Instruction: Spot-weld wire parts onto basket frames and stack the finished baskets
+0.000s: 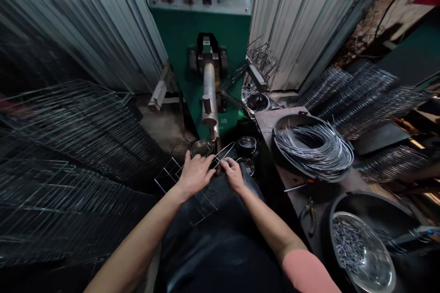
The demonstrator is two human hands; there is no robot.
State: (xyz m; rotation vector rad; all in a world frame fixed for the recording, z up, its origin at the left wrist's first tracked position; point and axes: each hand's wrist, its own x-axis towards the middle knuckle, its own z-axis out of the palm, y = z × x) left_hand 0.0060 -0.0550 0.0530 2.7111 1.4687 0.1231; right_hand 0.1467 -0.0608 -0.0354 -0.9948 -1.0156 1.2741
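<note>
Below the electrodes of a green welding machine (pixel 168 41), both my hands are close together over my dark apron. My left hand (pixel 195 173) is closed on a thin wire frame (pixel 167 178), whose bars stick out to the left and below the hand. A pinch of my right hand (pixel 233 174) holds a wire ring (pixel 227 148) at its near edge. The ring is tilted and meets the frame beside the lower electrode (pixel 214 133). My fingers hide the exact contact between ring and frame.
Stacked wire racks (pixel 79 123) fill the left side. Small metal bowls (pixel 246 143) stand beyond my hands. On the right-hand bench are a coil of wire rings (pixel 319 151) in a round pan, pliers (pixel 311 217) and a steel bowl (pixel 376 256) of short wire pieces.
</note>
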